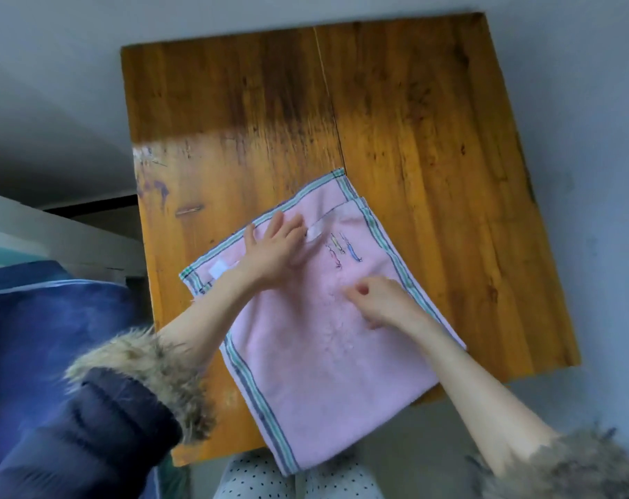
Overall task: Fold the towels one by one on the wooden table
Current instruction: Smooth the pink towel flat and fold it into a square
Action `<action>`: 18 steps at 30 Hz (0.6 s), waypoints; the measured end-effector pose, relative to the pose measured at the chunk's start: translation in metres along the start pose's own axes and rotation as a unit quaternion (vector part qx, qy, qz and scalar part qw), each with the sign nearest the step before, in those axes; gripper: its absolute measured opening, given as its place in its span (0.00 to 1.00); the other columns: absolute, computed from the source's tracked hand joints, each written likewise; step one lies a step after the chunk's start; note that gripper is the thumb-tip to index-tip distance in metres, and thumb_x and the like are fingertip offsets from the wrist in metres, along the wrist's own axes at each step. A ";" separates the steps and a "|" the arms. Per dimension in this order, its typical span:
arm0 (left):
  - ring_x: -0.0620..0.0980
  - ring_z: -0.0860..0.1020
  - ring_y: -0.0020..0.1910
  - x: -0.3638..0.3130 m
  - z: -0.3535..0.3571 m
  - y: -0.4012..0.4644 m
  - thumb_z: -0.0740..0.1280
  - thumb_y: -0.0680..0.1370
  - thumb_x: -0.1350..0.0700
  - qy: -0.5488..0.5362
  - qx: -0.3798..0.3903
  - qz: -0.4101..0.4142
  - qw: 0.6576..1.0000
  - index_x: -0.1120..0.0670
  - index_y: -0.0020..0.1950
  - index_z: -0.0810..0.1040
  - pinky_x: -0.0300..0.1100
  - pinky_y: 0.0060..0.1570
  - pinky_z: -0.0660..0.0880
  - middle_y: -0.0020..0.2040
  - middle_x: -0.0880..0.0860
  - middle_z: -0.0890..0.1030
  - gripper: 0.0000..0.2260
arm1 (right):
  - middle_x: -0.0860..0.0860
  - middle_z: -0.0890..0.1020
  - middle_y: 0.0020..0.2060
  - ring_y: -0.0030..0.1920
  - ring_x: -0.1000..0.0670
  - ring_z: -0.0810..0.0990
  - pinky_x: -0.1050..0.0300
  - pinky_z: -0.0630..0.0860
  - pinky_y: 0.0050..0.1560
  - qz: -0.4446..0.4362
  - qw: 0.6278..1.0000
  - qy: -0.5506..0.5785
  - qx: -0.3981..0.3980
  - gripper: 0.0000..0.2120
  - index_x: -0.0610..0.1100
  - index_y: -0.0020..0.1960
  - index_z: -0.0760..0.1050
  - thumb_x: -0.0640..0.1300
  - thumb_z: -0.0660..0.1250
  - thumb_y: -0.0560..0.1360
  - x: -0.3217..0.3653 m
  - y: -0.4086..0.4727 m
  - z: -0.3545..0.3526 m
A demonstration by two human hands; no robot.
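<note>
Both hands are being rested on 1 pink towel (323, 336). Left hand (275, 252) is being laid flat, fingers straight and spread, and is pressing the cloth down near its far left edge; nothing is being gripped by it. Right hand (383, 300) is being held just beside and nearer than the left, fingers loosely curled with the tips touching the towel's middle; whether a pinch of cloth is being taken cannot be told through the blur.

Under the hands, the towel is being shown doubled, a second layer's edge lying just beyond the left fingertips, so 1 fold is judged made and is being smoothed. Further folds are judged outstanding. Its near corner is hanging off the wooden table (431, 138). No other towels are being shown.
</note>
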State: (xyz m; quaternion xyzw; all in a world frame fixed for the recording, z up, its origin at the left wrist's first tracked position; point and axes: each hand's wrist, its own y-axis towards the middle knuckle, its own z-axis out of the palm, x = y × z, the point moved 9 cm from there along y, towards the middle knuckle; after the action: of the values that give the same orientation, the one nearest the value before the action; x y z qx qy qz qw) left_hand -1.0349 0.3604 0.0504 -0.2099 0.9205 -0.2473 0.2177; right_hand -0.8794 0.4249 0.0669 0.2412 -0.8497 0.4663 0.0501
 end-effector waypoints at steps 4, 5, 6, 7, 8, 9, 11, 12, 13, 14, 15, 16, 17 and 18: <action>0.51 0.58 0.70 0.010 -0.010 -0.018 0.65 0.72 0.60 -0.098 -0.135 -0.027 0.986 0.52 0.65 0.71 0.46 0.63 0.50 0.68 0.49 0.68 0.21 | 0.46 0.75 0.56 0.56 0.45 0.74 0.50 0.71 0.55 -0.102 0.976 -0.025 -0.188 0.12 0.46 0.60 0.74 0.43 0.59 0.78 0.014 0.028 -0.069; 0.52 0.61 0.68 0.019 -0.010 -0.024 0.65 0.73 0.59 -0.096 -0.154 -0.051 0.982 0.53 0.63 0.73 0.45 0.60 0.51 0.65 0.50 0.70 0.18 | 0.47 0.72 0.59 0.59 0.46 0.70 0.51 0.68 0.57 -0.142 0.967 -0.054 -0.207 0.16 0.46 0.65 0.70 0.42 0.58 0.78 0.025 0.033 -0.078; 0.53 0.63 0.66 0.028 -0.010 -0.031 0.65 0.74 0.58 -0.085 -0.163 -0.074 0.980 0.53 0.62 0.74 0.45 0.58 0.51 0.62 0.51 0.72 0.16 | 0.47 0.70 0.61 0.62 0.45 0.66 0.50 0.65 0.58 -0.176 0.956 -0.096 -0.214 0.18 0.47 0.68 0.68 0.41 0.59 0.78 0.038 0.038 -0.082; 0.54 0.64 0.64 0.039 -0.009 -0.037 0.65 0.75 0.57 -0.070 -0.164 -0.096 0.979 0.53 0.61 0.75 0.46 0.57 0.52 0.59 0.52 0.74 0.14 | 0.47 0.68 0.64 0.64 0.45 0.64 0.49 0.63 0.59 -0.203 0.944 -0.145 -0.217 0.20 0.48 0.69 0.67 0.42 0.59 0.78 0.050 0.042 -0.082; 0.55 0.65 0.63 0.049 -0.010 -0.044 0.64 0.75 0.56 -0.055 -0.165 -0.114 0.978 0.53 0.59 0.76 0.47 0.56 0.53 0.57 0.53 0.75 0.13 | 0.47 0.66 0.67 0.67 0.45 0.61 0.48 0.61 0.60 -0.215 0.935 -0.186 -0.211 0.20 0.48 0.69 0.66 0.43 0.61 0.78 0.058 0.047 -0.080; 0.55 0.67 0.60 0.059 -0.010 -0.050 0.63 0.76 0.55 -0.052 -0.162 -0.131 0.977 0.53 0.58 0.77 0.47 0.55 0.55 0.55 0.53 0.76 0.11 | 0.46 0.63 0.69 0.69 0.44 0.59 0.48 0.59 0.62 -0.218 0.930 -0.219 -0.201 0.21 0.48 0.70 0.66 0.44 0.62 0.77 0.062 0.053 -0.077; 0.53 0.71 0.54 0.078 -0.010 -0.060 0.62 0.77 0.51 -0.100 -0.144 -0.156 0.972 0.52 0.54 0.77 0.46 0.50 0.57 0.50 0.51 0.78 0.09 | 0.45 0.60 0.71 0.70 0.44 0.56 0.47 0.57 0.63 -0.211 0.924 -0.255 -0.190 0.19 0.48 0.67 0.68 0.46 0.63 0.76 0.065 0.063 -0.073; 0.52 0.72 0.50 0.086 -0.008 -0.063 0.63 0.76 0.48 -0.132 -0.126 -0.162 0.970 0.51 0.51 0.78 0.45 0.47 0.57 0.47 0.50 0.79 0.10 | 0.45 0.61 0.71 0.70 0.44 0.56 0.47 0.57 0.62 -0.209 0.921 -0.268 -0.192 0.17 0.47 0.64 0.71 0.46 0.63 0.76 0.067 0.066 -0.073; 0.51 0.72 0.46 0.091 -0.005 -0.067 0.63 0.76 0.44 -0.150 -0.102 -0.163 0.970 0.51 0.48 0.77 0.44 0.46 0.58 0.43 0.48 0.78 0.11 | 0.45 0.62 0.70 0.70 0.44 0.56 0.47 0.58 0.62 -0.208 0.916 -0.281 -0.196 0.13 0.46 0.60 0.73 0.46 0.63 0.76 0.069 0.067 -0.074; 0.50 0.72 0.42 0.093 -0.002 -0.070 0.64 0.75 0.42 -0.160 -0.081 -0.163 0.970 0.50 0.44 0.76 0.44 0.45 0.59 0.38 0.46 0.76 0.12 | 0.45 0.64 0.68 0.69 0.44 0.57 0.46 0.58 0.62 -0.208 0.913 -0.288 -0.200 0.11 0.45 0.57 0.74 0.46 0.63 0.76 0.071 0.068 -0.075; 0.50 0.71 0.39 0.095 0.000 -0.074 0.65 0.75 0.43 -0.176 -0.071 -0.162 0.968 0.50 0.42 0.75 0.44 0.43 0.61 0.36 0.46 0.75 0.12 | 0.46 0.66 0.66 0.68 0.44 0.59 0.47 0.58 0.62 -0.204 0.913 -0.288 -0.204 0.10 0.44 0.55 0.75 0.46 0.63 0.75 0.073 0.069 -0.078; 0.51 0.72 0.38 0.097 0.000 -0.078 0.66 0.75 0.45 -0.200 -0.074 -0.161 0.963 0.52 0.41 0.76 0.45 0.41 0.64 0.36 0.48 0.75 0.11 | 0.46 0.69 0.63 0.66 0.45 0.62 0.47 0.59 0.61 -0.197 0.917 -0.279 -0.206 0.09 0.44 0.53 0.75 0.47 0.63 0.75 0.074 0.068 -0.082; 0.53 0.73 0.39 0.099 0.000 -0.083 0.67 0.76 0.48 -0.228 -0.083 -0.161 0.957 0.55 0.42 0.78 0.45 0.39 0.66 0.37 0.51 0.76 0.10 | 0.46 0.71 0.60 0.63 0.45 0.65 0.48 0.61 0.59 -0.185 0.924 -0.264 -0.205 0.09 0.44 0.52 0.75 0.48 0.64 0.75 0.072 0.068 -0.086; 0.53 0.74 0.40 0.100 -0.001 -0.088 0.67 0.76 0.51 -0.254 -0.095 -0.160 0.949 0.57 0.43 0.79 0.45 0.39 0.68 0.39 0.53 0.77 0.09 | 0.46 0.74 0.56 0.59 0.45 0.69 0.49 0.64 0.56 -0.173 0.934 -0.240 -0.201 0.08 0.45 0.50 0.75 0.48 0.64 0.75 0.069 0.066 -0.090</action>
State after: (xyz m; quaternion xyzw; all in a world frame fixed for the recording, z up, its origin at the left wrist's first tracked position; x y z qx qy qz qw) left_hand -1.0924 0.2421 0.0697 -0.4296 0.8085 -0.1288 0.3810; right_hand -0.9828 0.5033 0.0877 0.4740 -0.8574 0.1985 -0.0280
